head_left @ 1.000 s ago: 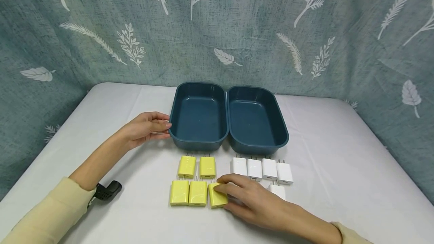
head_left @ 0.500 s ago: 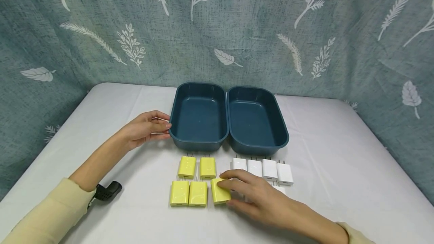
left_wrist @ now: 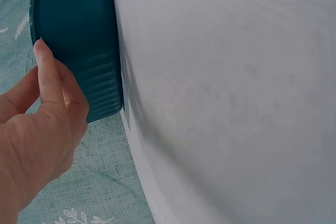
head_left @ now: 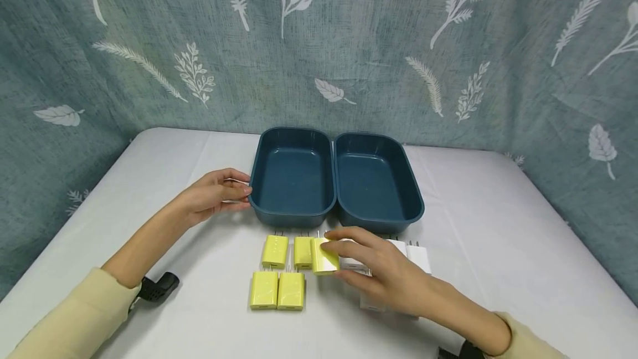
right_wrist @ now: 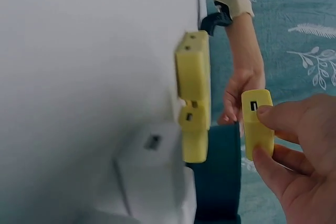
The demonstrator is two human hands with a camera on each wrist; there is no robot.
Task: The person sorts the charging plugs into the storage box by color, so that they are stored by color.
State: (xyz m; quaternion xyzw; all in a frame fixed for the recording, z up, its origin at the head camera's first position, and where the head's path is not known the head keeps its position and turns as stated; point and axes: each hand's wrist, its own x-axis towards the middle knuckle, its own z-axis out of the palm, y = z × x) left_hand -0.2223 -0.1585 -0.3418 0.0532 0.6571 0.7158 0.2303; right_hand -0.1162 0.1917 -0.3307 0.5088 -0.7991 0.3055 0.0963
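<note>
My right hand [head_left: 384, 265] pinches a yellow USB wall charger [head_left: 324, 257] between thumb and fingers, raised over the row of chargers with its prongs toward the bins. Its USB port shows in the right wrist view, where the thumb [right_wrist: 268, 169] presses one end. Several other yellow chargers [head_left: 291, 291] lie on the table to its left. White chargers [head_left: 418, 257] lie partly hidden under my right hand. My left hand [head_left: 214, 195] holds the left edge of the left dark blue bin [head_left: 294, 219]; one fingertip sits on its rim in the left wrist view.
A second dark blue bin [head_left: 381, 225] stands right beside the left one. Both bins stand on the white table [head_left: 488, 237], in front of a teal leaf-patterned curtain [head_left: 319, 43]. A black wrist device [head_left: 158, 288] juts from the left sleeve.
My right hand has lifted the yellow charger off its place in the front row and carried it forward toward the bins. The left hand stays at the bin. The head view has tilted slightly.
</note>
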